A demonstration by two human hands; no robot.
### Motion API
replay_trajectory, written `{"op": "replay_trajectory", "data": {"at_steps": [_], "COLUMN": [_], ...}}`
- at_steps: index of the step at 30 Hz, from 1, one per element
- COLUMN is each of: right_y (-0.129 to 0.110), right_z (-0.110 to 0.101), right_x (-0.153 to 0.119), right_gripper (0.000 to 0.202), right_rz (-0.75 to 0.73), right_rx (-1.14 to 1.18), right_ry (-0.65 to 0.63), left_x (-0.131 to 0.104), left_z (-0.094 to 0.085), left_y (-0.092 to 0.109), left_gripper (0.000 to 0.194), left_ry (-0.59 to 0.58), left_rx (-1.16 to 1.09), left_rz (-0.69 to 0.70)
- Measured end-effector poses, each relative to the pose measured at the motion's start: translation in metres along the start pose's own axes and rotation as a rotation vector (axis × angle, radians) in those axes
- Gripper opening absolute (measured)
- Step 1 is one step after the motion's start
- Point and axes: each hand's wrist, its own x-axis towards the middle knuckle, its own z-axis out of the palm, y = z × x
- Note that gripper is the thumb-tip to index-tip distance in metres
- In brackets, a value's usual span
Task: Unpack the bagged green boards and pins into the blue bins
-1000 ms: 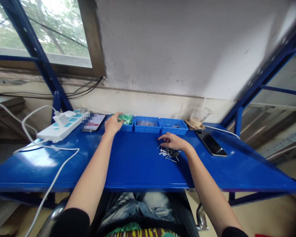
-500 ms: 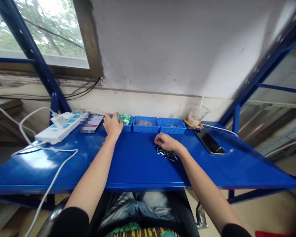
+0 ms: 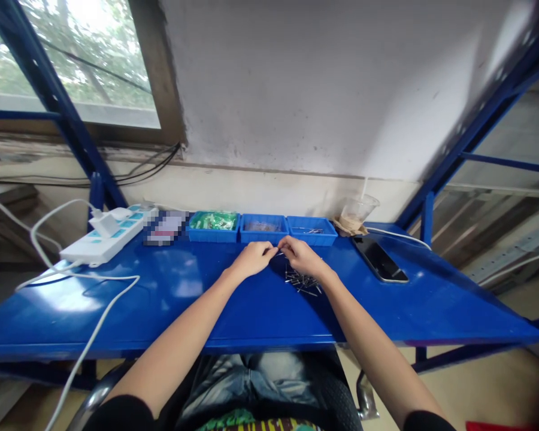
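Note:
Fingertips meet above the blue table (image 3: 251,305), where my left hand (image 3: 254,257) is closed in a pinch on something too small to make out. My right hand (image 3: 300,254) is also pinched, and a thin metal piece shows at its fingertips. Under and beside the right hand lies a loose pile of metal pins (image 3: 304,282). Behind the hands stand three blue bins in a row: the left bin (image 3: 213,236) holds green-wrapped items, the middle bin (image 3: 265,236) small pieces, the right bin (image 3: 312,239) a few metal pins.
A white power strip (image 3: 103,239) with cables sits at the left, beside a partly blurred phone-like object (image 3: 165,228). A plastic cup (image 3: 359,209) stands on brown material (image 3: 350,226) at the back right. A dark phone (image 3: 381,260) lies in front of it.
My left hand has left the green-filled bin and moved right and nearer, to meet my right hand. My right hand stays over the pin pile, slightly shifted.

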Motion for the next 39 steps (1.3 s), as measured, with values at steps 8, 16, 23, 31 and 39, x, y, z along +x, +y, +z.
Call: {"op": "replay_trajectory", "data": {"at_steps": [8,16,23,31,39], "right_y": [-0.010,-0.004,-0.006,-0.011,0.004], "right_z": [0.003,0.008,0.006,0.008,-0.024], "right_x": [0.002,0.005,0.004,0.003,0.002], "right_gripper": [0.011,0.033,0.031,0.027,0.028], "right_rz": [-0.112,0.142,0.128,0.117,0.102], "right_rx": [-0.005,0.162,0.188,0.291,-0.055], "right_ry": [0.239,0.221,0.292,0.292,0.581], "left_x": [0.003,0.003,-0.002,-0.003,-0.007], "left_z": [-0.004,-0.013,-0.014,-0.015,0.001], "left_y": [-0.002,0.004,0.011,0.013,0.013], "left_gripper": [0.031,0.017,0.024,0.019,0.028], "left_ry": [-0.027,0.214,0.232,0.265,0.073], "left_rx": [-0.387,-0.347,-0.206,-0.161,-0.022], "left_rz": [-0.104,0.001,0.036,0.052,0.158]}}
